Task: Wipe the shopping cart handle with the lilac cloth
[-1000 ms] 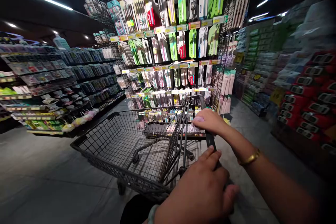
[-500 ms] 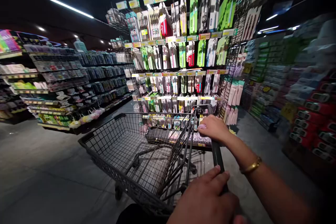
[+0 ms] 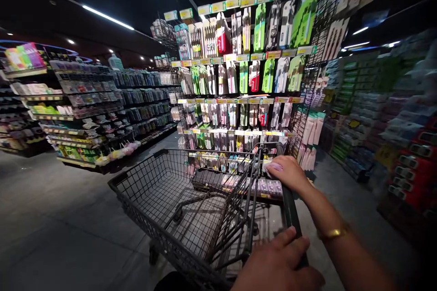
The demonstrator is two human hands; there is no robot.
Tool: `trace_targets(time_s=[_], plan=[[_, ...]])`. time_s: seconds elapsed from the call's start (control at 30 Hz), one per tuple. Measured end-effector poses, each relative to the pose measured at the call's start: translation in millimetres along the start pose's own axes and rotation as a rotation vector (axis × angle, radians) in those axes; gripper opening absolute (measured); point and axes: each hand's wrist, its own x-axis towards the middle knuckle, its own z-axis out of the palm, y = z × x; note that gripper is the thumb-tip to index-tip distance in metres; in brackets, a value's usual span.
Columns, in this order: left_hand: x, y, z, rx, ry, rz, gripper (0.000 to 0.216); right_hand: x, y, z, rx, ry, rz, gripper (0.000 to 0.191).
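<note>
A black wire shopping cart [image 3: 160, 200] stands in front of me, its basket bare and its dark handle [image 3: 290, 207] running down the right side of the view. My right hand [image 3: 288, 173], with a gold bracelet [image 3: 336, 233] on its wrist, is closed around the far part of the handle. Something small and pinkish purple [image 3: 275, 167] shows at its fingers; I cannot make out what it is. Nearer to me, my left hand [image 3: 276, 261] lies over the same handle, fingers bent across it. The lower edge of the picture cuts off part of that hand.
Straight ahead rises a rack [image 3: 239, 100] of packaged toothbrushes, close behind the cart. Shelves of small goods [image 3: 92, 113] line the left. More stacked goods [image 3: 362, 113], blurred, stand at the right, with red packs [image 3: 416, 163] nearest. Grey floor [image 3: 51, 218] extends left of the cart.
The rack and shelves have shifted slightly right and down in view. The cart handle and both hands sit a little farther right and lower. Both hands stay on the handle.
</note>
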Motion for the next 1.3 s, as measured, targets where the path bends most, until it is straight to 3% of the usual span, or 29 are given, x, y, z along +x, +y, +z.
trace_targets(time_s=[0.13, 0.2, 0.47, 0.63, 0.7, 0.77, 0.93, 1.07, 1.17, 1.3], plan=[[-1, -3, 9, 0.012, 0.031, 0.026, 0.020, -81, -10, 4, 0.440, 0.228, 0.047, 0.032], [0, -3, 8, 0.004, 0.025, 0.029, 0.020, -103, -14, 7, 0.577, 0.269, 0.123, 0.031], [8, 0, -14, -0.055, -0.035, -0.026, 0.042, -56, -12, 8, 0.682, 0.366, 0.281, 0.045], [12, -6, -1, -0.002, 0.059, 0.071, 0.042, -128, -30, -6, 0.688, 0.145, 0.185, 0.028], [11, -6, 2, 0.004, 0.120, 0.112, 0.042, -153, -34, -7, 0.768, 0.175, 0.233, 0.029], [11, -3, 0, -0.007, 0.180, 0.087, 0.039, -158, -35, -4, 0.829, 0.229, 0.297, 0.033], [18, 8, -17, -0.014, 0.341, -0.011, 0.034, -133, -37, 3, 0.887, 0.325, 0.410, 0.043], [22, 10, -22, -0.020, 0.502, 0.056, 0.022, -153, -51, -8, 0.792, 0.260, 0.291, 0.028], [23, 10, -24, -0.074, 0.513, 0.094, 0.023, -179, -64, -24, 0.757, 0.199, 0.160, 0.021], [26, 10, -32, -0.189, 0.550, 0.164, 0.030, -194, -69, -40, 0.619, 0.301, -0.004, 0.020]])
